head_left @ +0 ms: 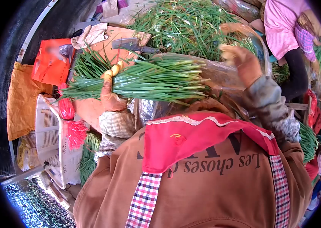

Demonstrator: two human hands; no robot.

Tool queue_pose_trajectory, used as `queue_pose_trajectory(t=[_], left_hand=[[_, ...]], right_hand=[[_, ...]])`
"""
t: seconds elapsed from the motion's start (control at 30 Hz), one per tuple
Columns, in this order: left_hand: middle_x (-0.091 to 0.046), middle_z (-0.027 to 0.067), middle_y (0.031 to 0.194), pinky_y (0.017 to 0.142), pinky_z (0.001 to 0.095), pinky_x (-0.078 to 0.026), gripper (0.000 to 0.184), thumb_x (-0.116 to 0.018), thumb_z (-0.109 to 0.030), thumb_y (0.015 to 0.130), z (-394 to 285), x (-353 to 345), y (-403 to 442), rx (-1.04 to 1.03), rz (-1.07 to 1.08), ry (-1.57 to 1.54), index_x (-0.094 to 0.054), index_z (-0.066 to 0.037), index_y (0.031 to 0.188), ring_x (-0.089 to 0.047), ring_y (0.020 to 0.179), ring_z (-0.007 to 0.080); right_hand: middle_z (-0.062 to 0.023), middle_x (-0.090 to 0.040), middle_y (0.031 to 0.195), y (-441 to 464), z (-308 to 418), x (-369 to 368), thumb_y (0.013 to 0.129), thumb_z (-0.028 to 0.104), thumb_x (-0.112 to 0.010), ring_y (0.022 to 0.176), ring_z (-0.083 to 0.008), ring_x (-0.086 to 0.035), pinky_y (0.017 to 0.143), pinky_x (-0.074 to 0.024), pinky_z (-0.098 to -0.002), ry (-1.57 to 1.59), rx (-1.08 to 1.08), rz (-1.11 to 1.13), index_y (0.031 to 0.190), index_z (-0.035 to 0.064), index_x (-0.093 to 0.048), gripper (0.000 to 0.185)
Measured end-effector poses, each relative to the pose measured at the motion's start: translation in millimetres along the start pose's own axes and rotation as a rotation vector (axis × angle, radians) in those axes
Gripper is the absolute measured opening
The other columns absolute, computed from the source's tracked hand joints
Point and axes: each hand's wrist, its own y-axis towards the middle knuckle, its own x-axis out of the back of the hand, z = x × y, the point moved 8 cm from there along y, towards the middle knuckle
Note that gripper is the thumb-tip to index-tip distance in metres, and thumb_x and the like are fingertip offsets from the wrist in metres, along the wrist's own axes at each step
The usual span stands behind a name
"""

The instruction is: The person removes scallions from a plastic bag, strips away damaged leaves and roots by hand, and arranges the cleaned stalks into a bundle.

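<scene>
My left hand [112,95], with yellow covers on its fingers, is closed around a bunch of green chives [160,78]. The pale stem ends of this bunch point right and its leaf tips point left. Raised to the right of the stem ends, my right hand [244,64] has its fingers partly bent and apart, slightly blurred, with nothing visible in them. More chives [88,64] lie on the board [88,108] just beyond my left hand. A wide-bladed knife [130,44] rests at the board's far edge.
A heap of loose green leaves [183,26] spreads out beyond the board. At left are a hank of red plastic string [67,108], a white crate [48,123], a red bag [52,60] and an orange sack [23,98]. Another person in pink [282,22] is at upper right.
</scene>
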Motion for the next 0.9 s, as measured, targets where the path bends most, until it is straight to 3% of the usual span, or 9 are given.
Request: queue_pose_trajectory(t=[0.03, 0.07, 0.2, 0.3, 0.4, 0.43, 0.57, 0.67, 0.9], left_hand=[[-0.053, 0.0092, 0.104, 0.099, 0.0510, -0.031, 0.023, -0.064, -0.017, 0.076, -0.5, -7.6, -0.5, 0.023, 0.010, 0.012, -0.051, -0.005, 0.091, -0.042, 0.116, 0.0290], [-0.055, 0.0110, 0.102, 0.098, 0.0506, -0.032, 0.024, -0.064, -0.016, 0.075, -2.6, -16.9, -0.9, 0.014, 0.047, -0.003, -0.052, -0.004, 0.092, -0.045, 0.113, 0.0305], [-0.058, 0.0146, 0.099, 0.096, 0.0503, -0.035, 0.029, -0.068, -0.017, 0.071, -11.9, -45.0, -7.0, -0.017, 0.166, 0.014, -0.052, -0.003, 0.091, -0.050, 0.106, 0.0333], [-0.057, 0.0147, 0.098, 0.094, 0.0495, -0.037, 0.030, -0.068, -0.017, 0.070, -21.0, -49.9, -13.0, -0.030, 0.168, 0.068, -0.051, -0.003, 0.091, -0.051, 0.105, 0.0321], [-0.057, 0.0151, 0.098, 0.093, 0.0492, -0.038, 0.030, -0.067, -0.017, 0.070, -27.2, -46.7, -14.7, -0.068, 0.208, 0.086, -0.051, -0.003, 0.091, -0.051, 0.103, 0.0315], [-0.057, 0.0155, 0.097, 0.093, 0.0493, -0.038, 0.029, -0.066, -0.016, 0.071, -28.2, -48.5, -15.0, -0.072, 0.213, 0.093, -0.051, -0.003, 0.091, -0.052, 0.102, 0.0315], [-0.057, 0.0114, 0.096, 0.098, 0.0506, -0.030, 0.021, -0.064, -0.013, 0.077, -26.4, -65.2, -17.9, -0.019, 0.283, 0.100, -0.053, -0.003, 0.091, -0.050, 0.105, 0.0316], [-0.058, 0.0109, 0.095, 0.098, 0.0506, -0.030, 0.021, -0.064, -0.016, 0.077, -23.5, -76.7, -19.9, -0.020, 0.374, 0.150, -0.053, -0.004, 0.091, -0.050, 0.104, 0.0313], [-0.056, 0.0076, 0.086, 0.096, 0.0441, -0.028, 0.020, -0.064, -0.017, 0.076, -28.5, -86.1, -29.9, -0.017, 0.470, 0.182, -0.053, -0.007, 0.088, -0.047, 0.090, 0.0214]], right_hand=[[-0.0050, -0.061, 0.078, -3.4, 19.1, -18.3, 0.080, 0.012, -0.053, 0.072, -0.0166, -0.058, 0.068, -0.0471, -0.0272, 0.041, 0.122, -0.002, 0.093, 0.0077, -0.061, 0.016], [-0.0093, -0.061, 0.081, -7.5, 58.1, -42.8, 0.078, 0.012, -0.055, 0.079, -0.0237, -0.058, 0.072, -0.0481, -0.0319, -0.382, 0.381, 0.079, 0.092, 0.0084, -0.062, 0.016], [-0.0117, -0.059, 0.080, -3.3, 64.2, -108.9, 0.080, 0.025, -0.054, 0.082, -0.0289, -0.056, 0.077, -0.0444, -0.0378, -0.468, 0.215, 0.389, 0.080, 0.0036, -0.060, 0.022], [-0.0120, -0.059, 0.079, -13.8, 62.8, -97.4, 0.080, 0.021, -0.053, 0.080, -0.0277, -0.057, 0.076, -0.0452, -0.0366, -0.125, 0.251, 0.311, 0.080, 0.0030, -0.060, 0.020], [-0.0119, -0.059, 0.079, -10.0, 34.7, -64.2, 0.081, 0.017, -0.051, 0.077, -0.0253, -0.058, 0.074, -0.0459, -0.0357, -0.149, 0.030, 0.156, 0.079, 0.0027, -0.061, 0.018], [-0.0118, -0.059, 0.077, -25.8, -5.7, -50.9, 0.081, 0.019, -0.051, 0.074, -0.0231, -0.058, 0.072, -0.0463, -0.0346, 0.316, -0.590, 0.039, 0.077, 0.0039, -0.062, 0.019], [-0.0118, -0.059, 0.076, -26.5, 40.5, -72.8, 0.079, 0.033, -0.059, 0.073, -0.0244, -0.057, 0.068, -0.0453, -0.0366, -0.118, -0.002, 0.408, 0.079, 0.0040, -0.061, 0.029], [-0.0143, -0.058, 0.079, -33.0, 47.2, -121.0, 0.077, 0.036, -0.060, 0.075, -0.0285, -0.055, 0.068, -0.0440, -0.0367, -0.370, 0.078, 0.679, 0.082, 0.0029, -0.058, 0.033], [-0.0078, -0.060, 0.075, -34.0, -19.4, -56.6, 0.086, 0.028, -0.050, 0.061, -0.0116, -0.055, 0.053, -0.0459, -0.0249, 0.576, -0.380, 0.246, 0.085, -0.0002, -0.056, 0.029]])
